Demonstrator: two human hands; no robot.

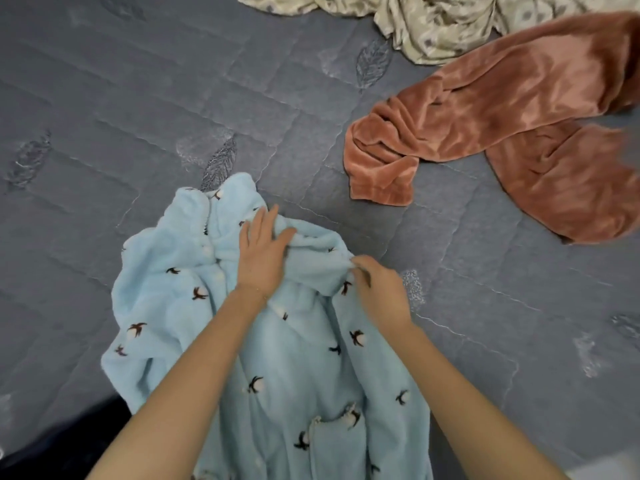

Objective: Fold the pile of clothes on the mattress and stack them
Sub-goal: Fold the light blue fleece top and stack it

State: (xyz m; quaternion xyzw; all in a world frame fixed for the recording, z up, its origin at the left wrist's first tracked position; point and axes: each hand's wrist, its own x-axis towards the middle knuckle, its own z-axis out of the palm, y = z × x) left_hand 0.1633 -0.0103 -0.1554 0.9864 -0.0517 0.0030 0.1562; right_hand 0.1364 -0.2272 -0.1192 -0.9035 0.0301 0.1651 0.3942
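Blue fleece top lies rumpled on grey mattress. Left hand flat, fingers spread on it; right hand pinches its edge. Pink garment apart.

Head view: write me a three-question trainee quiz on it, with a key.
1. True or false: the left hand lies flat on the blue top.
2. Fill in: the pink trousers lie unfolded on the grey ___.
3. The right hand pinches: A the blue top, B the pink trousers, C nothing.
Key: 1 true; 2 mattress; 3 A.
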